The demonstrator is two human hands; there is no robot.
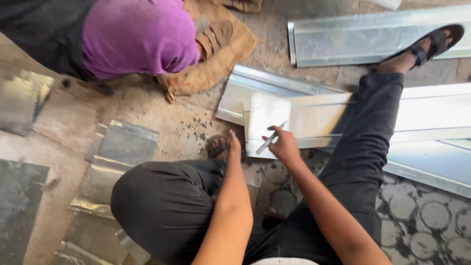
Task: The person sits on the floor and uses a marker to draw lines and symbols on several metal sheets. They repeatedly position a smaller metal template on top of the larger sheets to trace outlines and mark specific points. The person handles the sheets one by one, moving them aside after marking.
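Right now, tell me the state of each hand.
Left hand: empty, resting on the sheet metal piece's lower left edge; grip cannot be told.
Right hand: closed on a thin metal tool over the sheet.

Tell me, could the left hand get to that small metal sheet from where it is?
Probably yes. The left hand rests at the sheet's near-left edge with nothing between them; the right hand, holding a thin metal tool, works further right.

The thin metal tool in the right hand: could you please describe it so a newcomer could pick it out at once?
Start at the pale sheet-metal panels on the floor, crossed by the person's outstretched leg. At their near end lies a small flat sheet, and the right hand is over its lower edge. The thin metal tool is the slim, silvery, slanted rod in that hand, far narrower than any sheet.
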